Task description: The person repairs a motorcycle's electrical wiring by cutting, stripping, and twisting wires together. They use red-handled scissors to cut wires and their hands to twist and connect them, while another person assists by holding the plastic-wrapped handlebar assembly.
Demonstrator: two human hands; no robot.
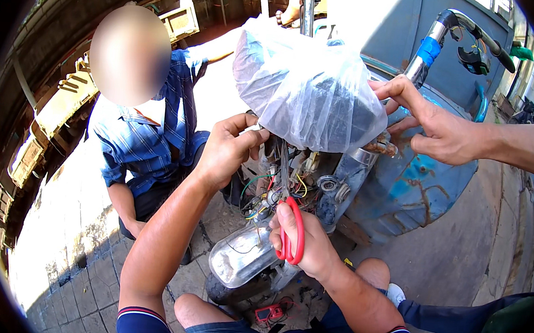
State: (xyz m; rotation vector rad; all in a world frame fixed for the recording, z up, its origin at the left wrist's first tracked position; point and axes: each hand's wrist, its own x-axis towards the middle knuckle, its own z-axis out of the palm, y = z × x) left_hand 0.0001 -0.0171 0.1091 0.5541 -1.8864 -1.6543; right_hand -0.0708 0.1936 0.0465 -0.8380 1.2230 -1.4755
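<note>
My right hand (311,241) grips red-handled scissors (300,232), their blades pointing up into a bundle of loose wires (271,198). My left hand (228,148) is closed in a pinch at the lower left edge of a clear plastic bag (309,89); what sits between the fingertips is too small to make out. The bag is draped over the front of a stripped motorbike, whose coloured wires hang below it. Under the wires is a shiny metal cover (242,257). From the right, another person's hand (449,130) touches the bag's side.
A person in a blue checked shirt (158,134) crouches on the left, an arm stretched behind the bag. A rusty blue metal body (415,171) and a handlebar (433,42) with blue tape stand at right. A red meter (269,314) lies on the ground near my knees.
</note>
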